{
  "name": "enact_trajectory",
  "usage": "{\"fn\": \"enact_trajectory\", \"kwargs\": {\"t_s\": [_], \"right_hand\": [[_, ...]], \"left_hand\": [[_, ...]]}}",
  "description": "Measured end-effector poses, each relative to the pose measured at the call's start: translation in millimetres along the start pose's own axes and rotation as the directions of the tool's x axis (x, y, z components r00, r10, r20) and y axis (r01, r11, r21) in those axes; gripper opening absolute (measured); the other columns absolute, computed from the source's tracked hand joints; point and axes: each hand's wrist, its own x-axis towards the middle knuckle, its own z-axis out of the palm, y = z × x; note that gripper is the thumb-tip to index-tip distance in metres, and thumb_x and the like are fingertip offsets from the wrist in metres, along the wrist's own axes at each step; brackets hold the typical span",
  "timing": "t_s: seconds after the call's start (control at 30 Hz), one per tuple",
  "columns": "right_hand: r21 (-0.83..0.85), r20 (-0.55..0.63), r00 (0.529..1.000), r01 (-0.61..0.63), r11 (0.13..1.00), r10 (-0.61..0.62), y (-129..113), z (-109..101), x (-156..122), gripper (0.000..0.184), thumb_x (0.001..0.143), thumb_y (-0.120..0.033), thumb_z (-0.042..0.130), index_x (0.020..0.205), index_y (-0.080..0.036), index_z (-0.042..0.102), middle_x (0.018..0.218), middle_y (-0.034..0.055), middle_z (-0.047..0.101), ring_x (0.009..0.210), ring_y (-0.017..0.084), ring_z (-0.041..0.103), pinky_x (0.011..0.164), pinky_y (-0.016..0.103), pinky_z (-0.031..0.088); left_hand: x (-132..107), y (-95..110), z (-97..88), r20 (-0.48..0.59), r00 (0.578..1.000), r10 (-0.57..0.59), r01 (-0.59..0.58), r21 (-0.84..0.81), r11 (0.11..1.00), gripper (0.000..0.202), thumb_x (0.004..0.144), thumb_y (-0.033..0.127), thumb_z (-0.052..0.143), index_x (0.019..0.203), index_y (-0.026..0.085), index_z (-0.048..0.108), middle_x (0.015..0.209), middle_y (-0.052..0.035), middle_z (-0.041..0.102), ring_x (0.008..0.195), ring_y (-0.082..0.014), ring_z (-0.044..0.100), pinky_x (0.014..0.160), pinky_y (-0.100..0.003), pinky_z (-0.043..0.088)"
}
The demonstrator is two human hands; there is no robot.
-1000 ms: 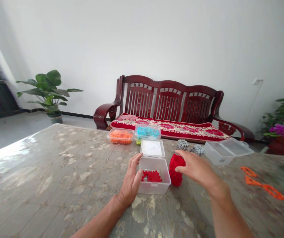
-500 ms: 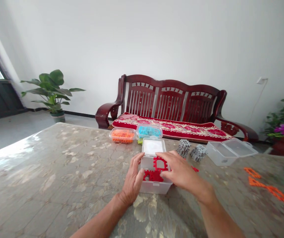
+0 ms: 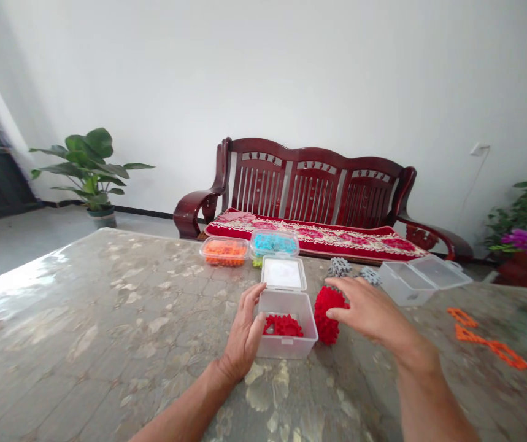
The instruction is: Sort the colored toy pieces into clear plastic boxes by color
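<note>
A clear plastic box (image 3: 286, 348) with its lid open stands on the marble table (image 3: 107, 319), with several flat red pieces (image 3: 284, 325) inside. My left hand (image 3: 243, 334) rests against the box's left wall, fingers curled on it. Just right of the box stands a stack of red toothed pieces (image 3: 325, 316). My right hand (image 3: 367, 307) wraps over the stack's right side and top, fingers closed on it.
Closed tubs of orange pieces (image 3: 224, 251) and blue pieces (image 3: 274, 244) sit behind the box. Two grey stacks (image 3: 339, 267) and an open empty clear box (image 3: 410, 282) lie to the right. Orange pieces (image 3: 488, 344) are scattered far right. A wooden bench (image 3: 313, 196) stands beyond.
Half a second ago my right hand was over the box with red pieces; it has moved back right onto the red stack. My left hand has stayed on the box.
</note>
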Motion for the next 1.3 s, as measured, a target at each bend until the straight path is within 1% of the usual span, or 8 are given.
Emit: {"fn": "enact_trajectory", "kwargs": {"t_s": [0.2, 0.4, 0.53, 0.7, 0.8, 0.93, 1.13, 1.3], "right_hand": [[-0.078, 0.038, 0.992, -0.119, 0.99, 0.122, 2.1, 2.1, -1.4, 0.064, 0.078, -0.032, 0.064, 0.141, -0.022, 0.054, 0.126, 0.0127, 0.067, 0.116, 0.033, 0.061, 0.094, 0.044, 0.045], [-0.082, -0.052, 0.994, -0.102, 0.991, 0.098, 3.1, 5.9, 3.7, 0.057, 0.08, -0.027, 0.059, 0.137, -0.022, 0.057, 0.121, 0.0127, 0.07, 0.109, 0.032, 0.064, 0.093, 0.045, 0.048], [0.081, -0.141, 0.989, 0.056, 0.995, -0.044, -9.3, 11.8, 5.8, 0.055, 0.079, -0.027, 0.06, 0.134, -0.026, 0.058, 0.13, 0.0079, 0.066, 0.114, 0.027, 0.063, 0.097, 0.041, 0.047], [0.139, -0.041, 0.965, 0.262, 0.955, -0.259, -48.3, 28.1, 7.2, 0.054, 0.079, -0.021, 0.06, 0.133, -0.022, 0.059, 0.131, 0.0081, 0.065, 0.118, 0.026, 0.06, 0.103, 0.041, 0.045], [0.154, -0.015, 0.952, 0.304, 0.94, -0.305, -63.8, 42.8, 12.6, 0.053, 0.08, -0.018, 0.058, 0.132, -0.02, 0.06, 0.135, 0.009, 0.063, 0.123, 0.025, 0.057, 0.106, 0.04, 0.042], [0.205, -0.006, 0.944, 0.323, 0.924, -0.329, -67.6, 52.0, 19.9, 0.055, 0.077, -0.018, 0.06, 0.132, -0.019, 0.06, 0.136, 0.0095, 0.062, 0.124, 0.025, 0.057, 0.108, 0.038, 0.041], [0.201, -0.091, 0.985, 0.164, 0.966, -0.148, -33.4, 25.0, 20.5, 0.048, 0.08, -0.021, 0.06, 0.128, -0.024, 0.064, 0.128, 0.0067, 0.068, 0.115, 0.024, 0.064, 0.102, 0.038, 0.046], [0.036, -0.035, 0.997, -0.072, 0.997, 0.073, 5.2, 10.6, 14.9, 0.053, 0.08, -0.033, 0.063, 0.131, -0.021, 0.062, 0.126, 0.0117, 0.068, 0.113, 0.031, 0.065, 0.095, 0.043, 0.048]], "left_hand": [[0.5, 0.5, -1.1, 0.0, 1.0, 0.019, -0.019, 0.018, 1.0, 0.047, 0.101, 0.043, 0.036, 0.144, 0.025, 0.04, 0.145, -0.0114, 0.042, 0.134, -0.0298, 0.041, 0.11, -0.05, 0.034], [0.8, 1.0, -0.3, -0.004, 1.0, 0.014, -0.014, 0.015, 1.0, 0.047, 0.101, 0.043, 0.036, 0.143, 0.025, 0.041, 0.144, -0.0114, 0.043, 0.133, -0.03, 0.041, 0.11, -0.05, 0.035], [0.2, 0.2, 0.4, 0.0, 1.0, 0.017, -0.017, 0.013, 1.0, 0.047, 0.101, 0.043, 0.035, 0.144, 0.024, 0.04, 0.144, -0.0114, 0.042, 0.133, -0.0298, 0.041, 0.111, -0.05, 0.034], [0.3, -1.0, 1.0, -0.007, 1.0, 0.027, -0.027, 0.008, 1.0, 0.047, 0.101, 0.042, 0.035, 0.145, 0.024, 0.038, 0.144, -0.0116, 0.042, 0.132, -0.0297, 0.042, 0.111, -0.051, 0.033], [0.3, -1.3, 1.1, -0.014, 0.999, 0.045, -0.045, 0.013, 0.999, 0.046, 0.101, 0.04, 0.036, 0.145, 0.025, 0.038, 0.143, -0.0115, 0.043, 0.132, -0.0294, 0.043, 0.111, -0.051, 0.033], [0.0, -0.4, 0.6, -0.008, 0.999, 0.047, -0.046, 0.02, 0.999, 0.046, 0.101, 0.039, 0.036, 0.145, 0.025, 0.037, 0.144, -0.0112, 0.042, 0.132, -0.029, 0.043, 0.111, -0.051, 0.034], [0.6, 2.8, 0.0, -0.004, 1.0, 0.021, -0.021, 0.0, 1.0, 0.047, 0.101, 0.041, 0.037, 0.144, 0.024, 0.04, 0.144, -0.0118, 0.043, 0.133, -0.0293, 0.042, 0.111, -0.05, 0.034], [1.0, 4.0, -0.4, -0.001, 1.0, 0.012, -0.012, 0.002, 1.0, 0.047, 0.101, 0.043, 0.037, 0.144, 0.024, 0.04, 0.144, -0.0115, 0.043, 0.132, -0.0294, 0.042, 0.11, -0.049, 0.035]]}}
